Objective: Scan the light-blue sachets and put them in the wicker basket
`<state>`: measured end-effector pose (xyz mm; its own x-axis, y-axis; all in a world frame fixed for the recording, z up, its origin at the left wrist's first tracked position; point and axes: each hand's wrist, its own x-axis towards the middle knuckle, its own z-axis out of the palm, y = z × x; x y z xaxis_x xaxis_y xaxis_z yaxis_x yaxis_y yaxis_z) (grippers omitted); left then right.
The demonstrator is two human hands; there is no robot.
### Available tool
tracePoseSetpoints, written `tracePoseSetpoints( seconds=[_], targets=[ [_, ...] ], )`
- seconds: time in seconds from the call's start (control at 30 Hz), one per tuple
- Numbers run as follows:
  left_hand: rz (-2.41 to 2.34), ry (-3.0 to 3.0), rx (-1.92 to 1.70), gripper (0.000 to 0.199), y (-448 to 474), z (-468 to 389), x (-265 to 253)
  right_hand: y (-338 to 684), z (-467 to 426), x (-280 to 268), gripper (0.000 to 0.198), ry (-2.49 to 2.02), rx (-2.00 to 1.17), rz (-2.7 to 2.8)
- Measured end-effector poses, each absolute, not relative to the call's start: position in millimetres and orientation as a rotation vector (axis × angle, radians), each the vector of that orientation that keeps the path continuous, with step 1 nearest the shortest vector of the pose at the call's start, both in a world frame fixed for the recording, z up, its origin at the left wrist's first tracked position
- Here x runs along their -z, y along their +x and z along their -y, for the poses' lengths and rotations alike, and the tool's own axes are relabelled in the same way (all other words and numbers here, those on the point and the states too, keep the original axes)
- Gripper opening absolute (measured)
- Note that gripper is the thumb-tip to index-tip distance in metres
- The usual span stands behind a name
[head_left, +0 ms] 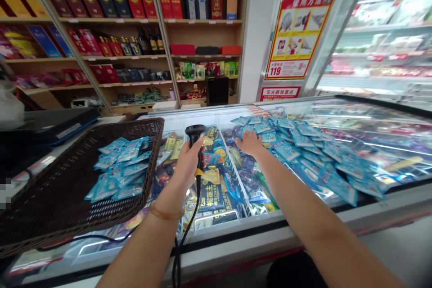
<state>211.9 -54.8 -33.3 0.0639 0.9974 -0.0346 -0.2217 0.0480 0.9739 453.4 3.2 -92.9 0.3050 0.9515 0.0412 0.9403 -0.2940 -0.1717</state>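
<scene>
My left hand [191, 155] is wrapped round the handle of a black barcode scanner [195, 131], held upright above the glass top of a chest freezer. A black cable [193, 211] runs down from the scanner's handle. My right hand [251, 142] is stretched forward with its fingers apart, at the near left edge of a spread pile of small blue packets [303, 144]. Its fingertips reach the packets, and nothing shows gripped in it. To the left of the scanner, a dark brown wicker basket [60, 193] holds more blue packets [124, 166].
The chest freezer's front rim [236, 238] crosses in front of me, with packaged goods under its glass. Behind it stand wooden shelves [114, 20] of boxes and bottles. A red and yellow poster [305, 22] hangs on the pillar, and a lit display cooler [378, 31] stands at right.
</scene>
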Motion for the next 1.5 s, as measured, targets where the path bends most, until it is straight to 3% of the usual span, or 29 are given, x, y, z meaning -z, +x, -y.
tracePoseSetpoints(
  seconds=[0.27,0.43,0.6,0.83,1.0,1.23,1.4,1.5],
  targets=[
    [-1.069,1.112,-1.159,0.039,209.8,61.2,51.6,434.3,16.2,64.1,0.058,-2.448,-0.171,1.98],
    [-1.052,1.112,-1.187,0.035,208.8,64.0,51.0,439.6,27.1,50.5,0.049,-2.35,-0.142,1.779],
    [-1.024,1.136,-1.144,0.034,208.9,68.0,51.4,450.0,26.3,58.8,0.086,-2.512,-0.158,1.788],
    [-1.024,1.15,-1.137,0.037,209.5,68.1,54.6,441.9,40.7,46.1,0.097,-2.458,-0.349,1.94],
    [-1.016,1.138,-1.15,0.038,209.9,70.4,52.8,446.3,40.0,46.5,0.088,-2.231,-0.489,1.946],
    [-0.942,1.14,-1.14,0.044,205.9,75.3,44.8,460.3,23.1,62.1,0.083,-1.729,-0.613,1.272],
    [-0.87,1.271,-1.015,0.043,202.2,86.2,38.1,463.9,15.9,66.4,0.04,-1.456,-0.922,0.961],
    [-0.815,1.329,-0.907,0.041,202.9,94.0,36.7,461.1,16.5,64.9,0.025,-1.309,-1.049,0.892]
  ],
)
